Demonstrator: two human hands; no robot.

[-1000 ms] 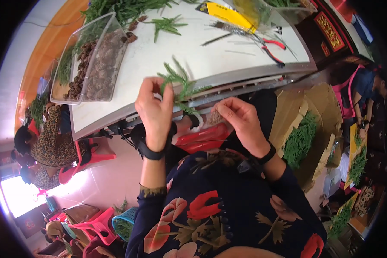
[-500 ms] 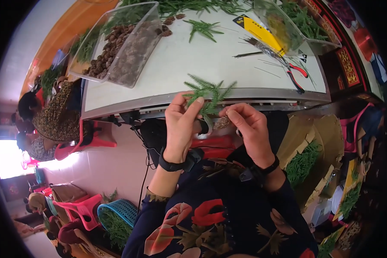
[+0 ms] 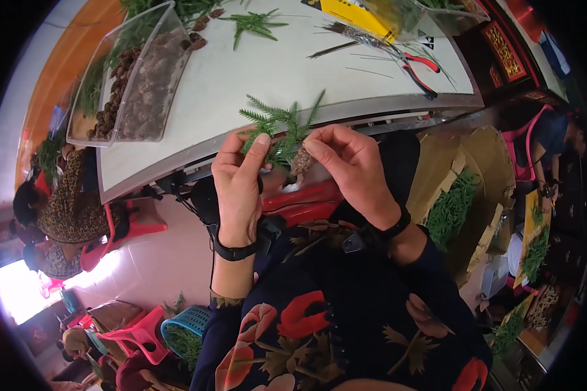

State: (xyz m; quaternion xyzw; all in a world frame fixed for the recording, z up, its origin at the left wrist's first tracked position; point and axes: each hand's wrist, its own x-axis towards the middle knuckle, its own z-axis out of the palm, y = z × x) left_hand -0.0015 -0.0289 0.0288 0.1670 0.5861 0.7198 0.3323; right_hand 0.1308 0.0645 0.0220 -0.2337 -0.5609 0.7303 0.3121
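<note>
In front of the table's near edge, my left hand point(image 3: 237, 182) is closed with thumb and fingers around a green pine sprig point(image 3: 277, 120). The sprig's feathery branches spread up and away over the table rim. My right hand point(image 3: 355, 168) is in a pinch at the sprig's right side. From its fingertips a small brown pine cone point(image 3: 302, 161) hangs close against the lower greenery. Whether a wire or stem lies between those fingertips is too small to make out.
On the white table point(image 3: 241, 72) are a clear bin of pine cones point(image 3: 151, 91), another sprig point(image 3: 253, 26), red-handled pliers point(image 3: 421, 75), thin wires and a yellow packet point(image 3: 352, 16). A cardboard box of greenery point(image 3: 453, 208) stands at right. People sit at left and far right.
My right hand has brought the pine cone up against the sprig, closing the gap between my hands. The whole view has also turned and shifted, moving the table up and left.
</note>
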